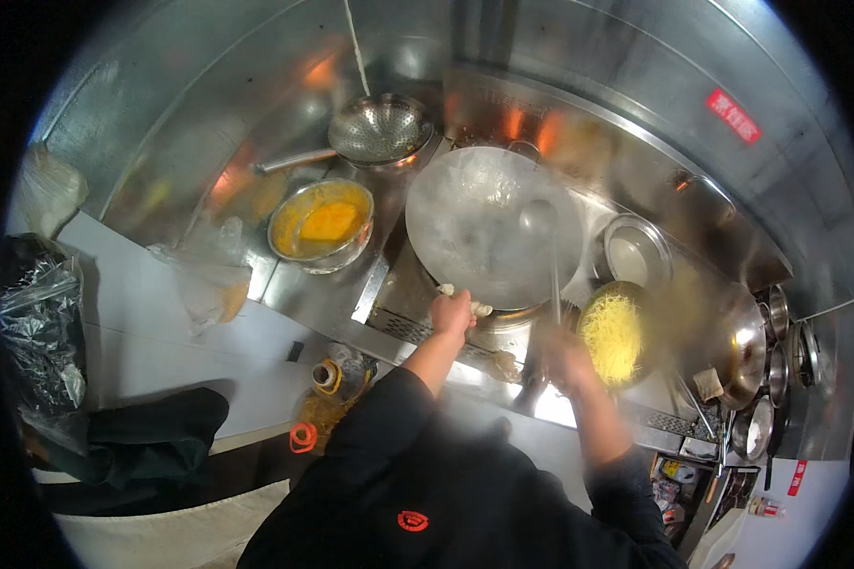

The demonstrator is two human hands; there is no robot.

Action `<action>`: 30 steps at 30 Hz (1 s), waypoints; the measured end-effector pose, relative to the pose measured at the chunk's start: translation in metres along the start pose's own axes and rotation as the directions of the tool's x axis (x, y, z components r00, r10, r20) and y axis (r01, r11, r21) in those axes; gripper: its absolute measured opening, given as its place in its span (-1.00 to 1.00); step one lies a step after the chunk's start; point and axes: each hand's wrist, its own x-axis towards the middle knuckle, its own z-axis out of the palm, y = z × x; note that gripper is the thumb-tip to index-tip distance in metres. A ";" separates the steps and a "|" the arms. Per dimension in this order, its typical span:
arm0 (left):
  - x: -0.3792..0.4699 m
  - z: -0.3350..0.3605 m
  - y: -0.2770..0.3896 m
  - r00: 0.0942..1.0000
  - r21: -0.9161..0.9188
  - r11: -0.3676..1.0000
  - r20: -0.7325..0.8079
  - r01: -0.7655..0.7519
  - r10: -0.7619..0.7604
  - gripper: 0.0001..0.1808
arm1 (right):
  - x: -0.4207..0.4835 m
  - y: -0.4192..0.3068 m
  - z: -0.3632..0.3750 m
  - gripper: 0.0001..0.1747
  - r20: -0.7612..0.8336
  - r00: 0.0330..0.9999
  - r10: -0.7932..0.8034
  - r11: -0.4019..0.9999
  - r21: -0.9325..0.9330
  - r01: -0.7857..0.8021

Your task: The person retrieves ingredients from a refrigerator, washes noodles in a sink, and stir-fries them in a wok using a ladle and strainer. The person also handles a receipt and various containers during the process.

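A large steaming wok [455,235] sits on the stove before me, with a little bubbling liquid near its far side. My left hand [454,313] is closed on a rolled pale cloth [481,309] at the wok's near rim; the hand hides what lies beneath. My right hand [568,363], blurred by motion, grips the handle of a long metal ladle [539,215]. The ladle's bowl is over the right part of the wok. Just beyond my right hand, a round vessel [630,286] holds pale yellow shreds [612,334], perhaps potato.
To the left, a steel bowl [279,238] contains yellow-orange liquid, and a perforated strainer [381,128] rests behind it. A metal basin [665,245] of cloudy liquid stands right. Another wok [744,348] leans farther right. An oil jug [320,409] stands low left; steel splash walls curve behind.
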 end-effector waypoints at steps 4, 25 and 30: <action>-0.002 -0.002 0.002 0.999 0.014 1.000 0.025 -0.021 0.021 -0.63 | -0.043 -0.006 0.009 -0.85 0.133 0.961 0.243 0.874 0.400 -0.276; 0.000 -0.007 0.003 0.995 0.031 0.999 0.099 0.018 -0.020 -0.63 | 0.032 -0.021 0.035 -0.91 0.059 0.988 0.141 0.907 0.393 -0.153; 0.000 -0.006 0.004 0.996 0.045 0.999 0.090 0.023 -0.027 -0.64 | -0.048 0.004 0.031 -0.86 -0.026 0.962 0.272 0.920 0.299 -0.252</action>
